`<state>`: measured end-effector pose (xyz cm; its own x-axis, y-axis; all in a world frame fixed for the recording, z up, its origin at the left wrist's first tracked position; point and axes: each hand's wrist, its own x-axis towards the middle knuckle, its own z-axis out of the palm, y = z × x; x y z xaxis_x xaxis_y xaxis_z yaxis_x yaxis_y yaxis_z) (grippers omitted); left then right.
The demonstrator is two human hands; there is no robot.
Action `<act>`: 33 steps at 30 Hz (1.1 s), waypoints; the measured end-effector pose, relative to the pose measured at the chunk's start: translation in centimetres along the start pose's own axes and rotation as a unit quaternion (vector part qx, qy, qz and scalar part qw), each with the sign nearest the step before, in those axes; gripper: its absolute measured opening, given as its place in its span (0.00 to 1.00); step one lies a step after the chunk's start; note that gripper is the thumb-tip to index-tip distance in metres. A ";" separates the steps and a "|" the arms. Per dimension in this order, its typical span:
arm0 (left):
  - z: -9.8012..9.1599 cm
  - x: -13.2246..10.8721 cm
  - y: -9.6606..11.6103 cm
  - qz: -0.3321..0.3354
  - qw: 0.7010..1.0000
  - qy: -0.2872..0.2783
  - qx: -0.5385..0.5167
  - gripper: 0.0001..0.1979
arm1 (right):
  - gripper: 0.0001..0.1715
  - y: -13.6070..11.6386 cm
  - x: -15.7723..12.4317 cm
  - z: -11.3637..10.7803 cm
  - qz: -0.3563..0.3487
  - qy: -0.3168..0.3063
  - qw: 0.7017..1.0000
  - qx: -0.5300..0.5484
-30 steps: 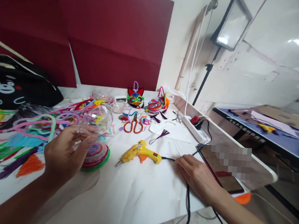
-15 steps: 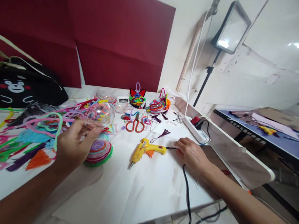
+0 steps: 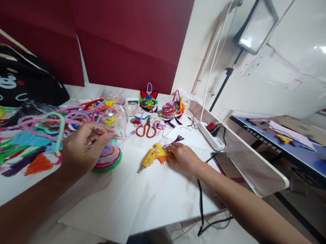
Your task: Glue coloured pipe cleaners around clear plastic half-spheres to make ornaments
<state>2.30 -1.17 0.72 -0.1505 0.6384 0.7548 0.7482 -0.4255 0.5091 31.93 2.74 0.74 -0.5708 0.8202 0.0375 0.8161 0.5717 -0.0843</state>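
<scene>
My left hand [image 3: 86,146] pinches a clear plastic ball [image 3: 117,119] by its lower edge, above the white table. Just below it sits a dome wound in purple, pink, red and green fuzzy strands [image 3: 109,159], partly covered by my fingers. To the right a yellow hot glue gun [image 3: 151,156] lies with its nozzle toward me. My right hand [image 3: 183,158] is closed around the glue gun's handle, which the fingers mostly hide. Orange-handled scissors [image 3: 146,130] rest behind the gun, with a dark purple tassel [image 3: 178,139] beyond the handle.
Tangled pipe cleaners [image 3: 42,127] and tassels spread over the left side, in front of a black bag [image 3: 19,82]. Finished ornaments [image 3: 149,100] stand at the back. A power strip [image 3: 210,136] lies right, and a black cord [image 3: 201,202] hangs over the table's front edge.
My right hand has moved left from beside the cord onto the glue gun's handle and closed on it. My left hand still holds the clear ball. The view has shifted slightly.
</scene>
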 end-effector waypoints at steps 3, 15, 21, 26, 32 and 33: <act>0.2 -0.1 0.0 0.012 0.998 0.006 -0.060 0.08 | 0.16 -0.6 -0.3 0.4 0.039 0.019 0.999 -0.020; 0.2 -0.5 0.4 0.024 0.997 -0.019 -0.070 0.06 | 0.14 -0.9 1.2 0.9 0.130 0.074 0.986 -0.073; 0.4 -0.6 0.0 0.010 0.998 -0.019 -0.066 0.06 | 0.15 -0.8 2.2 1.3 0.137 0.081 0.984 -0.079; 0.8 -0.9 0.3 -0.062 0.990 -0.030 -0.126 0.07 | 0.13 -0.9 1.5 0.7 0.120 0.097 0.984 -0.094; 0.9 -1.4 1.5 -0.110 0.973 -0.062 -0.192 0.08 | 0.12 -1.0 0.7 0.1 0.062 0.131 0.985 -0.098; 0.8 -1.5 1.6 -0.114 0.971 -0.067 -0.198 0.08 | 0.12 -1.0 0.6 0.2 0.042 0.141 0.985 -0.094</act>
<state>4.28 -2.28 0.06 -0.1781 0.8109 0.5575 0.3946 -0.4601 0.7953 30.71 2.66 0.63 -0.4735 0.8222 0.3158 0.8773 0.4723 0.0858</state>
